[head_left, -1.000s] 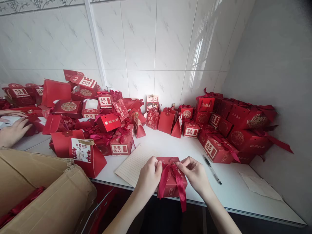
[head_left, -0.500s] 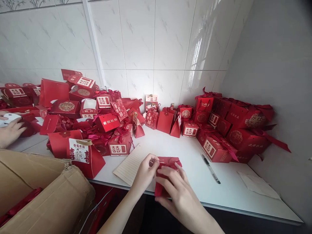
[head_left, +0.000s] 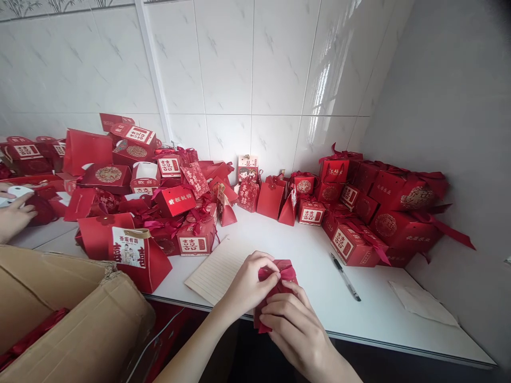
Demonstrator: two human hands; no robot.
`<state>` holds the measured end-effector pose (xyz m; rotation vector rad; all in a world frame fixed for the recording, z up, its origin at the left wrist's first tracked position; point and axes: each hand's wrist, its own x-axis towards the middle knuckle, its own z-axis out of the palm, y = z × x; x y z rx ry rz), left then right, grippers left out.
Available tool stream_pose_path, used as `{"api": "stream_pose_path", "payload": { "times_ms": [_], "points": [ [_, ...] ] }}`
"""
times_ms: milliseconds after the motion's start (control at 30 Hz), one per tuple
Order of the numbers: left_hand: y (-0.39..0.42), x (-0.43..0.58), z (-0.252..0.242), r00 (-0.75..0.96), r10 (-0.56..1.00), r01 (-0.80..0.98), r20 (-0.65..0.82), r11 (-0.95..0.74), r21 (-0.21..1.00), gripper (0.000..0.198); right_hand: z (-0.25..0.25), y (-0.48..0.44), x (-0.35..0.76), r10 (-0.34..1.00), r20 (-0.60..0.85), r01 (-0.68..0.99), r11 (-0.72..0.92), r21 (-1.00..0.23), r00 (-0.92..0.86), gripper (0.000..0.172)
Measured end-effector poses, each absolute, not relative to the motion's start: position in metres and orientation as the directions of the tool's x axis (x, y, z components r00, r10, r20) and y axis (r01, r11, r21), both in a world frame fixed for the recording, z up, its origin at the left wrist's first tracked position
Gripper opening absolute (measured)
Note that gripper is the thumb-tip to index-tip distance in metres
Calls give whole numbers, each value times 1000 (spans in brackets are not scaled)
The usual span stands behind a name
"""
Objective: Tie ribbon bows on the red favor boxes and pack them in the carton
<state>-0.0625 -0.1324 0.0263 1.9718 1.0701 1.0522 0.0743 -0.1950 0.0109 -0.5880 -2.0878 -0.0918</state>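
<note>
A small red gift box (head_left: 284, 264) with a dark red ribbon (head_left: 288, 273) on top stands at the table's front edge. My left hand (head_left: 255, 279) pinches the ribbon between thumb and fingers over the box. Against the near side of the box, my right hand (head_left: 293, 319) has its fingers curled round it, with the thumb partly hidden. Much of the box is covered by both hands. A lined paper sheet (head_left: 211, 276) lies just left of the box, partly under my left wrist.
Red gift boxes (head_left: 195, 236) are heaped on the left, others (head_left: 353, 239) stacked on the right against the wall. A pen (head_left: 345, 276) and a white tissue (head_left: 423, 303) lie on the white table (head_left: 379, 319). A cardboard carton (head_left: 91, 324) is at lower left; another person's hand (head_left: 16, 215) is at far left.
My left hand has moved right, over the top of the box, and now pinches the ribbon. My right hand has shifted slightly lower, its fingers closer together on the box.
</note>
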Motion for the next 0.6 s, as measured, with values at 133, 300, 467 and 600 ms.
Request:
{"api": "stream_pose_path", "payload": {
  "times_ms": [133, 300, 467, 600],
  "points": [
    [-129, -64, 22, 341, 889, 358, 306, -424, 832, 6, 0, -202, 71, 341, 803, 434, 894, -115, -489, 10],
    [-128, -64, 22, 345, 895, 351, 282, -401, 846, 6, -6, -218, 64, 333, 771, 444, 893, -73, -543, 14],
    [-127, -65, 23, 350, 904, 342, 247, -369, 864, 3, 12, -210, 77, 352, 881, 456, 871, -185, -316, 13],
    [-128, -67, 26, 386, 890, 310, 243, -373, 875, 6, 9, -175, 101, 660, 750, 679, 530, -508, 46, 18]
  ]
}}
